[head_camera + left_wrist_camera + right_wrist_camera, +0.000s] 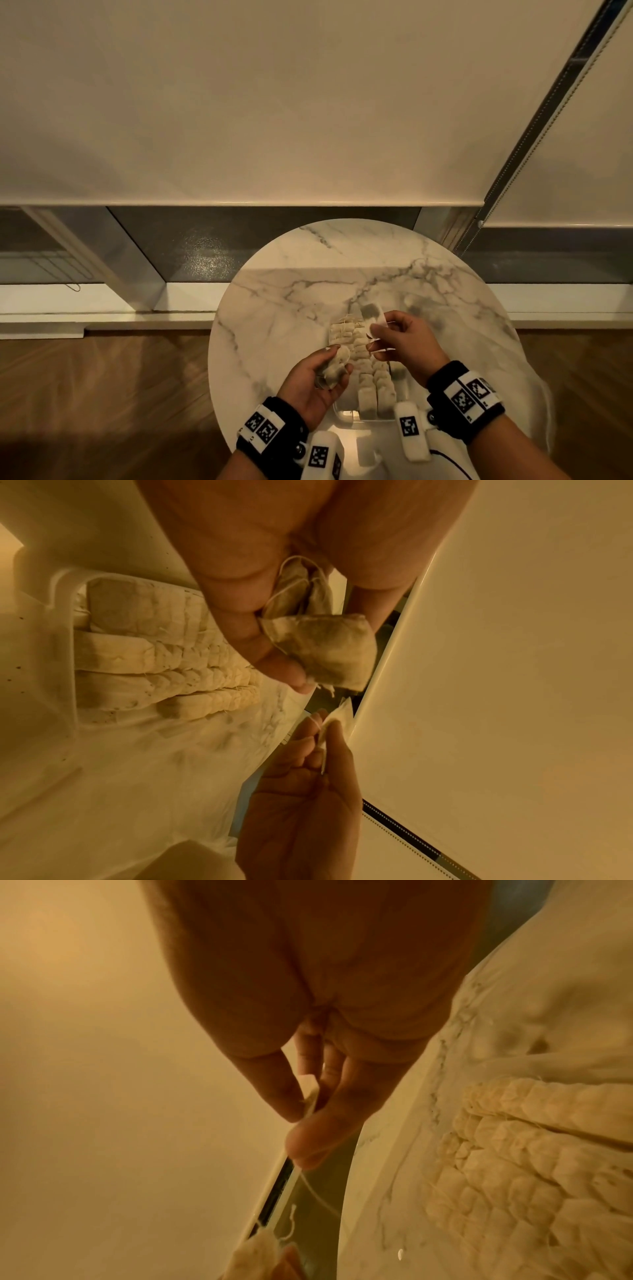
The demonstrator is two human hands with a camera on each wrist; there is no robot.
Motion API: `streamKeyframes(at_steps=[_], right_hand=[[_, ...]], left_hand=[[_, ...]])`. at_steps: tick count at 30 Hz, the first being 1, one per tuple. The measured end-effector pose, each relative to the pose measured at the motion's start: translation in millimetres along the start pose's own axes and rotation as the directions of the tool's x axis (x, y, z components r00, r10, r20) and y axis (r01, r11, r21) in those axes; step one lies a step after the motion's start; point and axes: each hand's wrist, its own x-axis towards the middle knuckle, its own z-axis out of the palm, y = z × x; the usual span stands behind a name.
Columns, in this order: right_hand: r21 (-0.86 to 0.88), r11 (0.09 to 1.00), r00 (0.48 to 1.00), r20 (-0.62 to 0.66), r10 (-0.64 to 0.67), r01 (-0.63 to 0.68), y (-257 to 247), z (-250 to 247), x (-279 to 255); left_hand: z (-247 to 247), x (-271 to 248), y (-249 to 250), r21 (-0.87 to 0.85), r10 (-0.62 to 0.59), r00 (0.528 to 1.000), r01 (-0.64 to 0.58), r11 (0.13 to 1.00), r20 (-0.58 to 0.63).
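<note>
Roughly mid-job, by the look of it.

- Held tea bags [322,647]: a small bunch, loose and crumpled, in the left hand [315,380], above the bench at about 9 o'clock of the packed rows. The fingers are curled round the bunch and the thumb presses on the front bag.
- Right hand [402,339]: at 3 o'clock of the rows. Thumb and forefinger pinch a small paper tag [311,1096], the other fingers loosely bent. A thin string [316,1188] runs from the tag toward the left hand's bunch. I judge it is being drawn free of a tangle.
- Rows of tea bags [356,342]: several tight files, standing on edge and touching one another, in a clear tray [61,615] at 6 o'clock on the bench [291,308].
- Done, as I read it: most of the bags are filed in rows.
- Left: sort out the strings of the handful and deal with those bags. Whether they are going into the tray or coming out I cannot tell.
- Beyond: a pale roller blind [308,102] at 12 o'clock and a wood floor [102,394] at 9 o'clock.
</note>
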Motion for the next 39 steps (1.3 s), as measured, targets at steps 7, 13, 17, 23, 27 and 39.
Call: streamKeyframes(at_steps=[7, 13, 17, 23, 27, 39], right_hand=[[-0.131, 0.99, 0.998, -0.019, -0.062, 0.059, 5.2, -6.4, 5.7], [-0.581, 0.794, 0.98, 0.033, -0.198, 0.18, 9.6, -19.1, 14.4], [-0.652, 0.732, 0.972, 0.031, -0.234, 0.197, 12.0, -31.4, 19.3], [-0.753, 0.645, 0.986, 0.03, -0.166, 0.132, 27.2, -55.3, 29.0], [-0.873, 0.481, 0.995, 0.037, -0.089, 0.075, 36.9, -71.1, 31.4], [-0.931, 0.354, 0.967, 0.001, 0.253, -0.092, 67.2, -88.1, 32.0]], left_hand=[[-4.2, 5.5, 5.3, -0.026, -0.014, 0.999, 0.013, 1.0, -0.041], [-5.9, 10.8, 7.7, -0.032, -0.018, 0.999, 0.017, 0.999, -0.046], [-5.2, 11.0, 10.4, -0.054, -0.027, 0.999, 0.024, 0.998, -0.046], [-2.7, 9.6, 12.2, -0.056, -0.006, 0.999, 0.004, 0.998, -0.033], [-1.6, 10.7, 11.2, -0.077, -0.002, 0.999, -0.002, 0.997, -0.048], [-8.5, 21.2, 9.7, -0.215, -0.009, 0.993, -0.016, 0.976, -0.116]])
